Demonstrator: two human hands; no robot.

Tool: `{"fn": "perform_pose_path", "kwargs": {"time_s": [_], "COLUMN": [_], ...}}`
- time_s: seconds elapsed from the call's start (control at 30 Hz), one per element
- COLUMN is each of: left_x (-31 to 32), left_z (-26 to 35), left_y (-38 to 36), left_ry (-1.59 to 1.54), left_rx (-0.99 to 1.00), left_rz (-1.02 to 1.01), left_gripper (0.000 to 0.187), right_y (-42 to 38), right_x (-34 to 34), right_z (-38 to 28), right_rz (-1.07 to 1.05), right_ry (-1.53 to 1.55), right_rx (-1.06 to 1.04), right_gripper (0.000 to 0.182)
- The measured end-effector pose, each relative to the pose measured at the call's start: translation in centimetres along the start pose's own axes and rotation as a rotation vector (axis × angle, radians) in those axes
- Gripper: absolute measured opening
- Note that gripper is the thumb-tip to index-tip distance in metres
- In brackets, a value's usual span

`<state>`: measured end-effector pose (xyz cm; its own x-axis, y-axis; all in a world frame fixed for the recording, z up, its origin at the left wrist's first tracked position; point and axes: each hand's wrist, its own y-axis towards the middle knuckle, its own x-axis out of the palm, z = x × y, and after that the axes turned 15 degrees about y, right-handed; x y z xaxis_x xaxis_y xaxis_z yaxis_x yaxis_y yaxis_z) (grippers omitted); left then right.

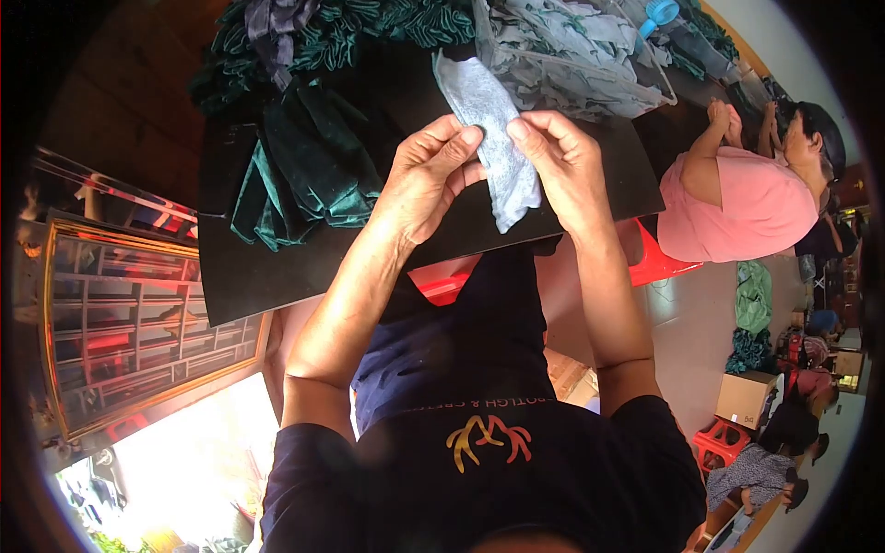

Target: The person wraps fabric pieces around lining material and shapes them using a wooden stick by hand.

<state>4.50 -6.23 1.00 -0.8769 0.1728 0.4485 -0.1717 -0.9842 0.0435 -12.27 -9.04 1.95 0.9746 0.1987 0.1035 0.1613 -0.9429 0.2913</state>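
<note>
Between left hand (429, 175) and right hand (567, 166), both pinched shut, a grey cloth strip (493, 129)

The person wears a dark navy short-sleeved T-shirt (516, 452) of plain knit cloth, its sleeves ending above the elbows and leaving both forearms bare. Across the chest runs a small printed emblem (489, 441) of curling, antler-like strokes, yellow-orange on one half and red on the other, with a line of small pale capital lettering (479, 405) beside it, too small and turned to read in full. The left hand (426, 180) and the right hand (567, 166) are bare, with no gloves, rings, watch or wristbands visible on them.
</note>
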Motion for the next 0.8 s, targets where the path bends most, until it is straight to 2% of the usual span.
{"fn": "perform_pose_path", "kwargs": {"time_s": [0.2, 0.3, 0.4, 0.43, 0.53, 0.57, 0.67, 0.8], "left_x": [-0.8, -1.2, -1.5, -1.6, -1.6, -1.5, -1.4, -1.6], "left_z": [-1.4, -2.0, -2.1, -2.2, -2.4, -2.4, -2.0, -1.8], "left_y": [0.1, 0.3, 0.4, 0.5, 0.6, 0.6, 0.4, 0.5], "left_ry": [0.068, 0.122, 0.285, 0.319, 0.385, 0.379, 0.347, 0.258], "left_rx": [-0.043, 0.045, 0.125, 0.161, 0.234, 0.240, 0.245, 0.158], "left_rz": [0.008, 0.093, 0.134, 0.129, 0.112, 0.105, 0.089, 0.058], "left_gripper": [0.015, 0.013, 0.013, 0.012, 0.012, 0.012, 0.013, 0.016], "right_y": [0.0, 0.0, -0.6, -0.4, -1.2, -1.7, -1.4, -1.6], "right_x": [0.3, 0.4, 1.5, 0.9, 1.9, 2.2, 1.4, 1.3], "right_z": [1.3, 1.6, 0.8, 2.1, 1.6, 0.6, 1.3, 2.0], "right_rz": [0.037, 0.067, 0.218, 0.198, 0.014, -0.005, -0.064, -0.085], "right_ry": [-0.017, -0.065, -0.359, -0.366, -0.036, 0.133, 0.347, 0.518], "right_rx": [-0.120, -0.133, -0.319, -0.373, -0.152, 0.050, 0.262, 0.343], "right_gripper": [0.023, 0.022, 0.022, 0.023, 0.024, 0.022, 0.021, 0.020]}}
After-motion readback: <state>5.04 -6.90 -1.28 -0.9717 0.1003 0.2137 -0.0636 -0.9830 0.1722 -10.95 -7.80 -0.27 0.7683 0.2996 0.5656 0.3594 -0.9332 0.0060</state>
